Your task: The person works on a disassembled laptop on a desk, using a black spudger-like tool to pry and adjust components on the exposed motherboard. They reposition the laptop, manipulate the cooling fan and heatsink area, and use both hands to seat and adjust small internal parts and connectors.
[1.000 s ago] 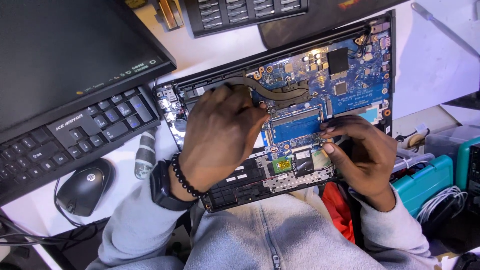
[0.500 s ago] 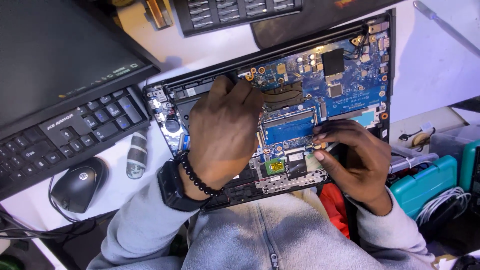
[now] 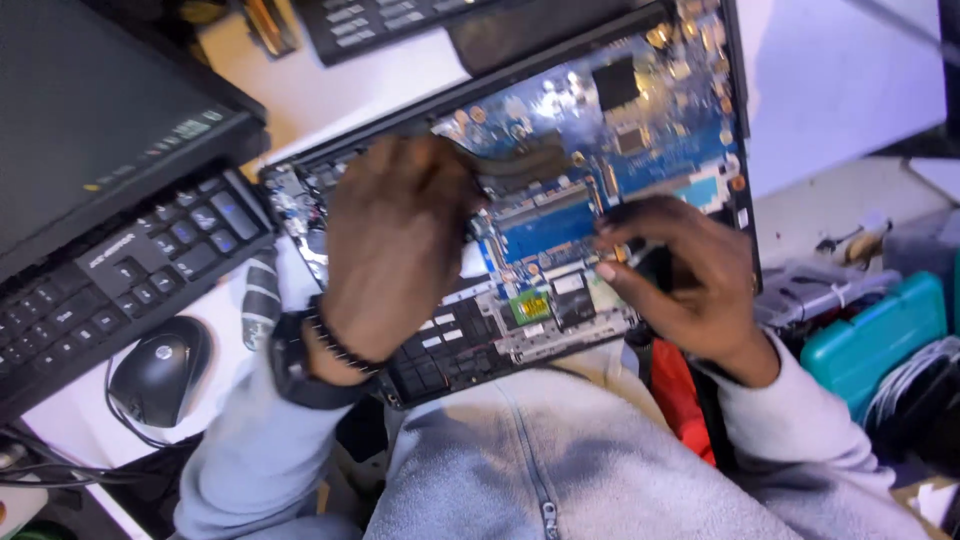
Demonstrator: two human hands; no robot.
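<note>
An opened laptop lies bottom-up against my lap, its blue circuit board, copper heat pipe and blue memory module exposed. My left hand, with a black watch and bead bracelet at the wrist, rests back-up over the laptop's left half. Its fingertips reach the heat pipe and are hidden. My right hand is at the board's lower right, fingers pinched around a small dark tool by the memory module. The frame is blurred.
A black keyboard and black mouse sit at the left below a dark monitor. Another keyboard lies at the top. A teal case, cables and small parts crowd the right; a red object is by my lap.
The view has shifted slightly toward the laptop. My right hand has moved a little up and left along the board near the memory module. My left hand stays on the laptop.
</note>
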